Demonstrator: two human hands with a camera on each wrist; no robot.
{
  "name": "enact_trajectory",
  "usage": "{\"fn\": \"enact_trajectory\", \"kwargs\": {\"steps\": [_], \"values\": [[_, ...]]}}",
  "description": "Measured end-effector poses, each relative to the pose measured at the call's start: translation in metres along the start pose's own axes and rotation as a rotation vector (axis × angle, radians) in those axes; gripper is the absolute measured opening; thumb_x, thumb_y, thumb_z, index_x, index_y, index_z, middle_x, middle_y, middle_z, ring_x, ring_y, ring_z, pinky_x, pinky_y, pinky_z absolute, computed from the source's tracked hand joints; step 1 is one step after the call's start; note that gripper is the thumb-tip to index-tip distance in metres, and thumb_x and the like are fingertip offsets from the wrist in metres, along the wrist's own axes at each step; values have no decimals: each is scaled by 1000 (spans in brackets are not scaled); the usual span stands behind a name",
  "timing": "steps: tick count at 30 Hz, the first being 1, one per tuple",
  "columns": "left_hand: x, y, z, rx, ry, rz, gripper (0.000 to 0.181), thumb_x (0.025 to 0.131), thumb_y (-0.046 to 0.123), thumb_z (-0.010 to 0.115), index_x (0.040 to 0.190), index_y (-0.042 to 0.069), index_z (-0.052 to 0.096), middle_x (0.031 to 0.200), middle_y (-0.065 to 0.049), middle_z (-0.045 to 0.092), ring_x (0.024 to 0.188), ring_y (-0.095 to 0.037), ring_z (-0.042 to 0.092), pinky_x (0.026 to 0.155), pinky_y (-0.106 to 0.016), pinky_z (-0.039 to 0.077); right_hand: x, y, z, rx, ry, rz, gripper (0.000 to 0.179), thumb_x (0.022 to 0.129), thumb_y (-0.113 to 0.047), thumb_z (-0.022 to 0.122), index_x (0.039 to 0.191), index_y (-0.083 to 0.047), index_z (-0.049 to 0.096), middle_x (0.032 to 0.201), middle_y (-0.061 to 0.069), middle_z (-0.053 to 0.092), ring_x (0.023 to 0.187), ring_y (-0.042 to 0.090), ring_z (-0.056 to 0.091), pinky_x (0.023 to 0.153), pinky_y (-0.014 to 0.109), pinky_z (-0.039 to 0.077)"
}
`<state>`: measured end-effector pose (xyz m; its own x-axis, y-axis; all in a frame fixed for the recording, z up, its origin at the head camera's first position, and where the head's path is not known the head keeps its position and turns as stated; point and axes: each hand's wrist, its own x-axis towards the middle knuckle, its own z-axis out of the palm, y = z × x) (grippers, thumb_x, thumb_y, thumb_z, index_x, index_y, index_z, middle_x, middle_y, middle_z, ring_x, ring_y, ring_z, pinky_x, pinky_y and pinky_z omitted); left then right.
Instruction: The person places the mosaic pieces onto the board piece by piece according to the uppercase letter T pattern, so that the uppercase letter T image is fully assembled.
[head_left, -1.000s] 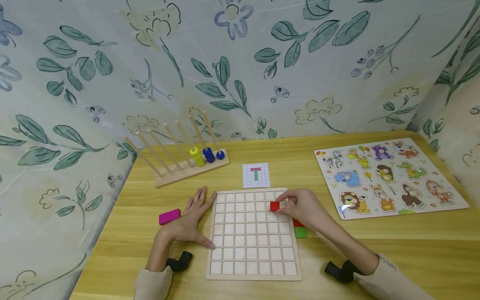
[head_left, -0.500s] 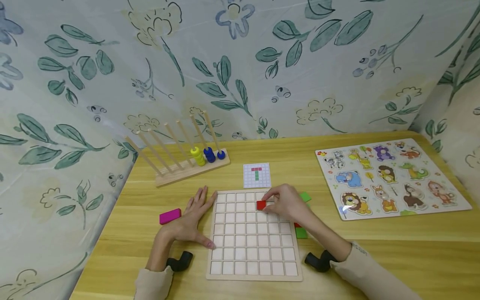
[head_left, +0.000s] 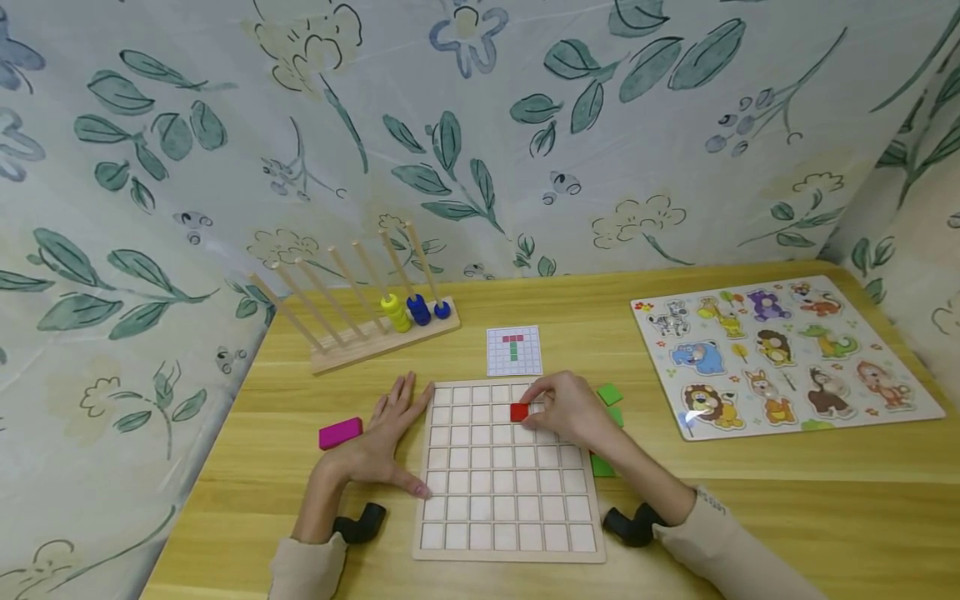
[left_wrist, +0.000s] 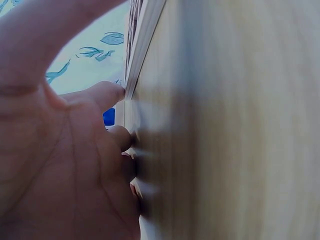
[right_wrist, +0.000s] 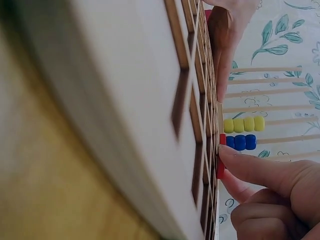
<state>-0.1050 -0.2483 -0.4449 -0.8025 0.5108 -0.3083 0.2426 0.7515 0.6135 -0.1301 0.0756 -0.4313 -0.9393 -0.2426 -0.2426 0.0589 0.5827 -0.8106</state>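
My right hand (head_left: 572, 410) pinches a red square tile (head_left: 519, 412) between thumb and fingers, over the wooden grid board (head_left: 480, 510). In the head view the tile overlaps a cell in the second row from the far edge. The right wrist view has the thumb on the red tile (right_wrist: 221, 169) at the level of the grid, with the other fingers curled. My left hand (head_left: 375, 446) lies spread along the board's left side, its thumb and index fingertip at the edge. In the left wrist view its palm (left_wrist: 65, 155) faces the camera, fingertips down near the tabletop.
Green tiles (head_left: 610, 394) lie right of the board, partly behind the right arm. A card with a T pattern (head_left: 513, 351) sits beyond it. A peg abacus (head_left: 386, 337) stands at back left, a magenta block (head_left: 340, 433) nearer left, an animal puzzle (head_left: 787, 358) at right.
My right hand has carried the red tile leftward across the board, mostly in the first half second. More green tiles now show beside the right arm. My left hand has stayed put.
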Motion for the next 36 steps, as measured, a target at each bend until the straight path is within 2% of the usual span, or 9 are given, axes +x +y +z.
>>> {"fn": "enact_trajectory", "kwargs": {"steps": [14,36], "values": [[-1,0,0,-9,1,-12,143,65,46,97,168,23,1,171,-15,-26,158,-38,-27,126,-69,-6,-1,-1,0,-28,4,-6,24,80,-7,88,101,-8,78,53,-2,40,48,11,35,48,22,26],[0,0,0,-23,-2,-6,143,65,46,97,168,21,0,171,-15,-27,158,-37,-28,127,-68,-7,2,5,-2,35,-5,-28,23,79,-3,87,99,-8,79,54,-2,36,50,12,32,50,22,27]]}}
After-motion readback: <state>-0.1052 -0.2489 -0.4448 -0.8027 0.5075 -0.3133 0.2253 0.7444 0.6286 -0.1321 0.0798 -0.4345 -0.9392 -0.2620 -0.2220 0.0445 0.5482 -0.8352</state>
